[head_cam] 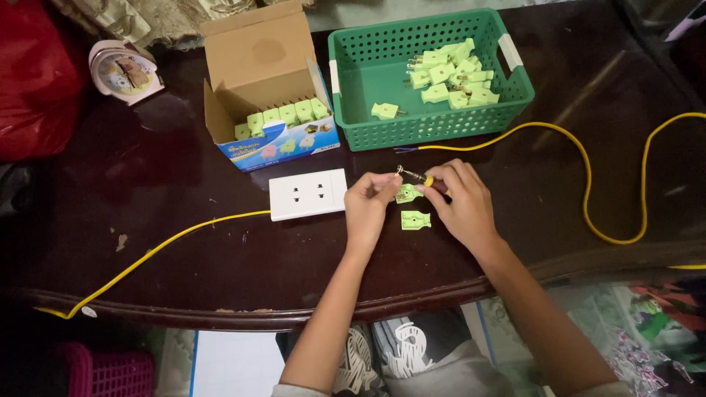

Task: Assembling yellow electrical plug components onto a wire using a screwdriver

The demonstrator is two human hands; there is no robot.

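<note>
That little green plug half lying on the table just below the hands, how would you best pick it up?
Likely from above, pinching the green plug half across its two long edges. It lies flat on the dark table, apart from the left hand and right hand, so only its top and sides are reachable.

Home worktable: plug basket (515, 88); alarm clock (125, 70)
</note>
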